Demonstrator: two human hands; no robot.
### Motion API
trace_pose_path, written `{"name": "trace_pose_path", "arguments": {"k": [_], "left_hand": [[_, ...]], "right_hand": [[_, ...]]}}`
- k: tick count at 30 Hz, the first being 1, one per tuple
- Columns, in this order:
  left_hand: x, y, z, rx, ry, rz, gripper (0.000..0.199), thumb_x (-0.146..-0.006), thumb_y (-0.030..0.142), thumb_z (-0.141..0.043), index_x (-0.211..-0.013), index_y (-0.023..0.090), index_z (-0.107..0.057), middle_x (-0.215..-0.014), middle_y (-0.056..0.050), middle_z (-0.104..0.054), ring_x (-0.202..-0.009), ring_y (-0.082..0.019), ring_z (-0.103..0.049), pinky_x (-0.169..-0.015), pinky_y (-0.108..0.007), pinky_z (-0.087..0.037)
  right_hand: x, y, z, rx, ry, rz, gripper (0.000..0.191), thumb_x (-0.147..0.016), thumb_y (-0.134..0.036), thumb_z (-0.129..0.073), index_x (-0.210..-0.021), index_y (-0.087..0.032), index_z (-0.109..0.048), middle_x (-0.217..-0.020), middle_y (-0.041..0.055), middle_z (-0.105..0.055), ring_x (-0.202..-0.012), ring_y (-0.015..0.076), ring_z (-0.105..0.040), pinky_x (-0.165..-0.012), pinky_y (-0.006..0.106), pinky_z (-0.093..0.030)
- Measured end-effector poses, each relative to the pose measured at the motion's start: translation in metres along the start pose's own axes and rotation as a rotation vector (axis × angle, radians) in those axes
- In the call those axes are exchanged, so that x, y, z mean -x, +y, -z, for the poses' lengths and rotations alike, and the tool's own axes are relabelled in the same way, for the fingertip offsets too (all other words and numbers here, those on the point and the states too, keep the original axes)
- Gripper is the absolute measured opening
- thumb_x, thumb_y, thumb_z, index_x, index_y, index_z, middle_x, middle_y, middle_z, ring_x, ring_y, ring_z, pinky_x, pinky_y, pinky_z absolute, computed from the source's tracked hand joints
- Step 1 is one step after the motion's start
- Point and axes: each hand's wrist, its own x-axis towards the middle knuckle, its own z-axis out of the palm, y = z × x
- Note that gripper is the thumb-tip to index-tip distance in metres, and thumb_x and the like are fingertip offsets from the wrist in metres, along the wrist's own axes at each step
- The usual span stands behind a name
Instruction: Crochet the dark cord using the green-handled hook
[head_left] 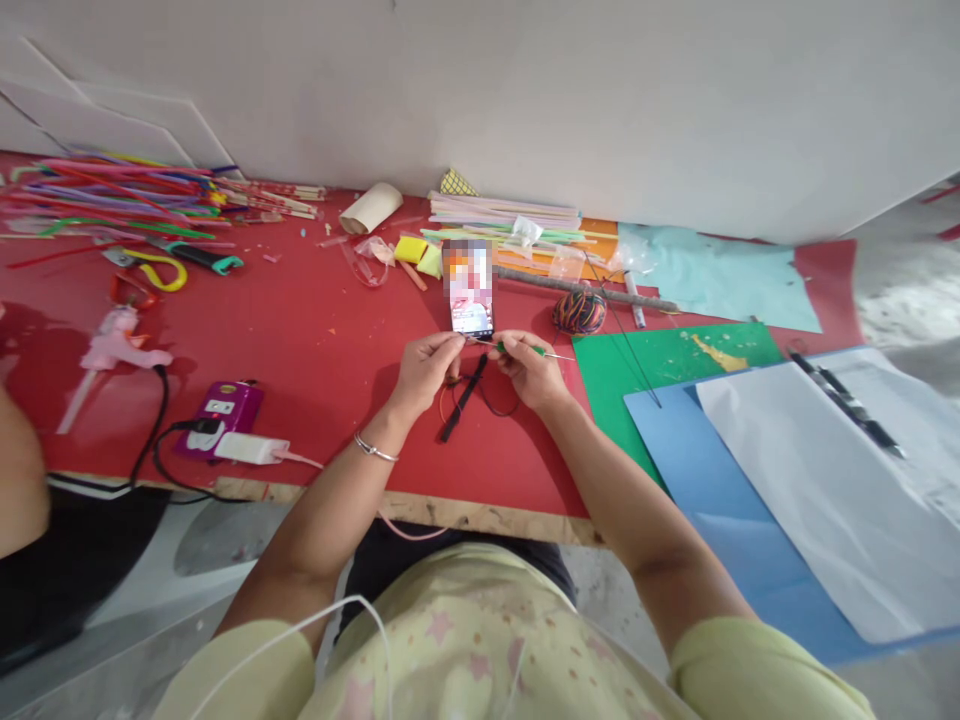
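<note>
My left hand (426,372) is closed in a pinch just below the phone, on what looks like the end of a thin strand. My right hand (531,370) grips a thin tool with a green handle (538,350); its metal shaft sticks out to the right. The tool's working end is too small to make out. A thin strand runs between the two hands. Under them, a short black stick (463,400) lies slanted on the table among loops of dark yarn (499,408). The phone (471,315), its screen lit, stands or lies just beyond my fingertips.
Right of the phone sit a multicoloured yarn ball (579,313), a wooden stick (622,295), green sheet (660,350) and blue folder (720,500) with papers. Leftward are a purple power strip (225,412), pink glue gun (120,345), yellow-handled pliers (161,268) and pipe cleaners (120,195).
</note>
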Motion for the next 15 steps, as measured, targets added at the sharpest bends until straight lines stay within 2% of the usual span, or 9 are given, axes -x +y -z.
{"name": "trace_pose_path", "arguments": {"k": [9,15], "left_hand": [[0.0008,0.0003,0.0011,-0.011,0.000,-0.007,0.045,-0.092,0.047,-0.066,-0.059,0.019,-0.056,-0.049,0.003,-0.046,-0.045,-0.008,-0.036,-0.046,-0.025,-0.026],[0.0000,-0.0007,0.0022,-0.038,0.002,-0.036,0.043,-0.093,0.046,-0.066,-0.060,0.019,-0.059,-0.047,0.004,-0.042,-0.047,-0.008,-0.037,-0.049,-0.025,-0.029]], "right_hand": [[0.0004,-0.0011,0.0008,-0.032,-0.034,-0.001,0.027,-0.069,-0.044,-0.089,-0.086,-0.024,-0.083,-0.073,0.0002,-0.077,-0.063,0.0111,-0.060,-0.059,0.024,-0.043],[0.0008,-0.0021,0.0012,0.003,-0.027,0.000,0.029,-0.069,-0.046,-0.089,-0.087,-0.024,-0.083,-0.074,0.0001,-0.077,-0.064,0.0122,-0.061,-0.059,0.025,-0.043]]}}
